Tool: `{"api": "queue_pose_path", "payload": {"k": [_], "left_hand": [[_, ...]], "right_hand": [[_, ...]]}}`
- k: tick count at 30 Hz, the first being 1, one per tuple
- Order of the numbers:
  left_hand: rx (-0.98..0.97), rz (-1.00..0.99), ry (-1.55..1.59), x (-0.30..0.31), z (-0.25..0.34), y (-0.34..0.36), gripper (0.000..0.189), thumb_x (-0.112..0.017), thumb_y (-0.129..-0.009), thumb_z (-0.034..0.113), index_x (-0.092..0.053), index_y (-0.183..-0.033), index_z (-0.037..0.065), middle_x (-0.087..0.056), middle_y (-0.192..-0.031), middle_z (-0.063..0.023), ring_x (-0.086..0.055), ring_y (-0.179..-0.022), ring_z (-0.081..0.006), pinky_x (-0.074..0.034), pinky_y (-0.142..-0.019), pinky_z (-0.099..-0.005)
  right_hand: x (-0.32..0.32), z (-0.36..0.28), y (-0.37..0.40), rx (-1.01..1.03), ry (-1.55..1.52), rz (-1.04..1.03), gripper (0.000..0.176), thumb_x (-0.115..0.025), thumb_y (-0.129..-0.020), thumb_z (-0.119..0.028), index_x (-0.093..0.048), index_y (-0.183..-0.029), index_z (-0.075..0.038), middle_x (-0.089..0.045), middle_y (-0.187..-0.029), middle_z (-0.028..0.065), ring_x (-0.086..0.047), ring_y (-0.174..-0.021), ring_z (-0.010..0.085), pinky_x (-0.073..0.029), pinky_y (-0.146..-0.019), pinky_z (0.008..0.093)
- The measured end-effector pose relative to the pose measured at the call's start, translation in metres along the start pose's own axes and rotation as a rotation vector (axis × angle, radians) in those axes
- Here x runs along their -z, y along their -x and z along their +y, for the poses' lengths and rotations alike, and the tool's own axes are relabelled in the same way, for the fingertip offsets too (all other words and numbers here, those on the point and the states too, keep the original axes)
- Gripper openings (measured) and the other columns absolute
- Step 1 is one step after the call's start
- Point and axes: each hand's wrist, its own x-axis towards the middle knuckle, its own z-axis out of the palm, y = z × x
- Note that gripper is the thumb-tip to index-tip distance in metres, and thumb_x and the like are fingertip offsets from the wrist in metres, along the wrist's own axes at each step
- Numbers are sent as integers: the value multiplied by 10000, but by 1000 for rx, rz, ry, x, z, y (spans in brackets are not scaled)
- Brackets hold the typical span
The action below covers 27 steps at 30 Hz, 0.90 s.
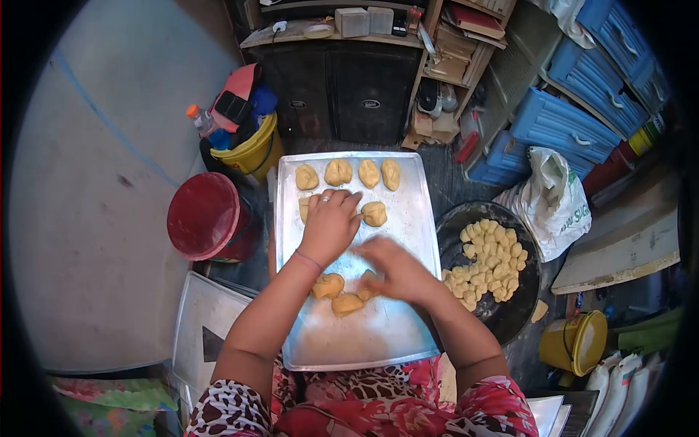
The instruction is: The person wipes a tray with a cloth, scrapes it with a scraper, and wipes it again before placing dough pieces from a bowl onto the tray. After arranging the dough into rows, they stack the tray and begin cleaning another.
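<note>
A metal tray (357, 349) lies across the lap. Four dough pieces (338, 172) form its far row. In the second row, one dough piece (374, 213) sits to the right, and another is partly covered by my left hand (333, 222). That hand is over the row with its fingers bent down; what lies under them is hidden. My right hand (393, 268), blurred, hovers over the tray's middle right. Near it are loose dough pieces (347, 304), one partly hidden by the hand.
On the right stands a black basin (520, 320) with many small dough balls (491, 255). A red-lidded bucket (204, 216) and a yellow bucket (251, 153) are at the left. A white sack (551, 197) leans beyond the basin. More trays (200, 313) lie lower left.
</note>
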Motion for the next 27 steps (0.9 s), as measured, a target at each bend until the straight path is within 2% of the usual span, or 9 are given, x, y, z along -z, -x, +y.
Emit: {"api": "queue_pose_path", "payload": {"k": [2,3,5,6,9,12,15,21,27], "left_hand": [[-72,83,37,-6,6,-7,308,-645,-798,202,-657,-1084,89,-614,-1053,-77,-525,-1032,-257,-354,-874,-410],[-69,-13,25,-7,8,-12,347,-648,-799,215,-640,-1123,90,-610,-1070,-84,-530,-1028,-260,-351,-882,-411],[-57,-202,-3,-7,15,-18,429,-653,-800,239,-606,-1200,92,-601,-1105,-99,-539,-1020,-267,-347,-898,-413],[-30,-156,-23,-6,20,-19,415,-653,-803,235,-609,-1188,87,-607,-1067,-106,-557,-989,-273,-361,-889,-406],[-109,28,91,-9,27,-20,369,-653,-796,220,-631,-1137,80,-612,-1028,-109,-568,-950,-274,-380,-862,-399],[-147,-37,20,-28,14,-18,278,-631,-799,178,-658,-1051,63,-596,-979,-112,-568,-899,-280,-407,-828,-394],[-87,1,-116,-27,12,-20,231,-619,-803,156,-671,-1000,46,-588,-912,-106,-558,-890,-276,-421,-811,-389],[-42,4,5,-24,18,-16,248,-593,-807,104,-656,-1034,29,-605,-921,-110,-566,-924,-274,-427,-826,-392],[-39,-74,30,-35,11,-16,302,-596,-791,89,-638,-1085,34,-636,-998,-127,-585,-943,-288,-427,-867,-400]], "right_hand": [[-6,7,12,105,-92,-385,352,-721,-741,-182,-632,-1062,-68,-541,-1114,145,-543,-1014,311,-436,-885,365],[-4,11,15,104,-90,-386,352,-721,-741,-182,-632,-1062,-68,-541,-1114,145,-543,-1014,311,-436,-885,365],[7,11,16,-25,-240,-2,381,-728,-679,-115,-626,-1045,-79,-516,-1086,122,-550,-987,279,-436,-873,351],[17,11,12,-110,-194,156,417,-726,-623,-50,-614,-1024,-69,-498,-1074,99,-545,-985,248,-449,-852,340],[31,37,-4,-290,-198,515,320,-718,-700,-56,-615,-1003,-56,-560,-980,114,-595,-886,265,-481,-804,333],[27,62,-24,-274,14,570,264,-703,-742,-69,-620,-991,-41,-593,-1050,154,-599,-920,344,-482,-830,358],[12,72,-26,-120,389,548,300,-691,-763,-64,-633,-1057,-46,-598,-1087,158,-600,-966,327,-509,-785,369],[11,59,-29,-291,-21,716,268,-692,-774,-76,-625,-1028,-18,-594,-986,151,-595,-942,316,-504,-751,380],[4,56,-27,-250,173,519,199,-662,-802,-86,-642,-973,12,-603,-968,162,-584,-928,338,-479,-808,395]]}}
